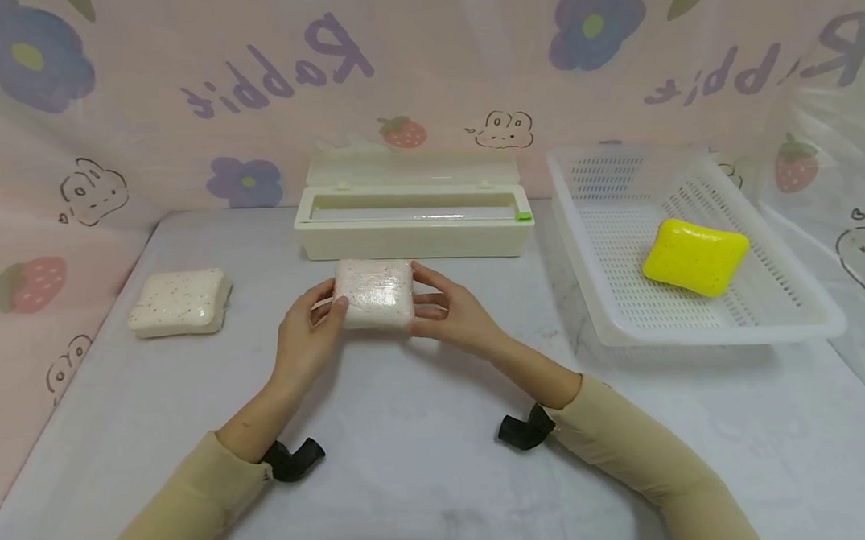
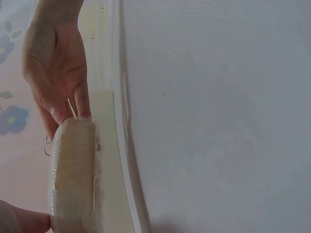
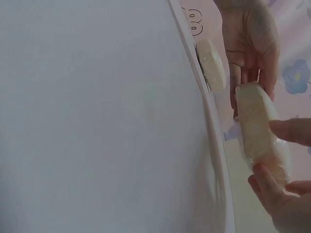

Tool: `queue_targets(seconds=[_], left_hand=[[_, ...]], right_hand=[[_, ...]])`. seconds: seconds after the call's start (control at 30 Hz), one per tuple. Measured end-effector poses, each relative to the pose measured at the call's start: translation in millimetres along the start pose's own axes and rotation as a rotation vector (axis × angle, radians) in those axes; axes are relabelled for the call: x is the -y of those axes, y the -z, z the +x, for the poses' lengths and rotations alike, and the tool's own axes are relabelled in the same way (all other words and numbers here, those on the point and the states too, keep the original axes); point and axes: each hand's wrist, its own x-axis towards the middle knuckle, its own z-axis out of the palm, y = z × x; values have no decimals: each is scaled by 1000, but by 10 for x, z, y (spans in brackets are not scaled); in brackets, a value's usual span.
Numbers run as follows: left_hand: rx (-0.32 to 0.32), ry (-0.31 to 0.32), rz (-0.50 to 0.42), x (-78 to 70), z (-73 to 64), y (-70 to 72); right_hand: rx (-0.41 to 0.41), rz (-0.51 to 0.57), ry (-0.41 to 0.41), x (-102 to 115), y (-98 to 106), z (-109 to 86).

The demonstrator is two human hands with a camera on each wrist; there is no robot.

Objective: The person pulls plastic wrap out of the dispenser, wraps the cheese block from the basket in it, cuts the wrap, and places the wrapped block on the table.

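Observation:
Both hands grip a white, speckled pillow-shaped block (image 1: 374, 293), wrapped in shiny clear film, from its opposite sides. My left hand (image 1: 306, 328) has its thumb over the near left corner and its fingers behind. On the right edge, my right hand (image 1: 459, 313) pinches between fingers and thumb. In the left wrist view the block (image 2: 75, 174) stands edge-on with film wrinkled along its side; the right wrist view shows the same wrapped edge (image 3: 255, 126). A second white speckled block (image 1: 180, 303) lies on the table at the left.
Behind the hands stands a cream cling film dispenser (image 1: 417, 242), lid raised, with a green slider (image 1: 523, 215) at its right end. A white perforated basket (image 1: 718, 335) at the right holds a yellow pillow-shaped block (image 1: 696, 257). A printed curtain (image 1: 437, 52) closes off the back.

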Motion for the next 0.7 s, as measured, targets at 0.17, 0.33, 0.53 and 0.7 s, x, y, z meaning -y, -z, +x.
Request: queue_targets(seconds=[0.17,0.33,0.53,0.7], left_hand=[[-23,28,32,44,-10,126],[-48,45,51,87,-42,265],[-82,70,90,142,-79,433],[-108,115,114,187,-56,555]], right_hand=[[55,-70,16,16,-121,77],[63,-122,45,33,-255,177],[58,-109,44,9,-426,344],[53,-146,29,-3,-596,490]])
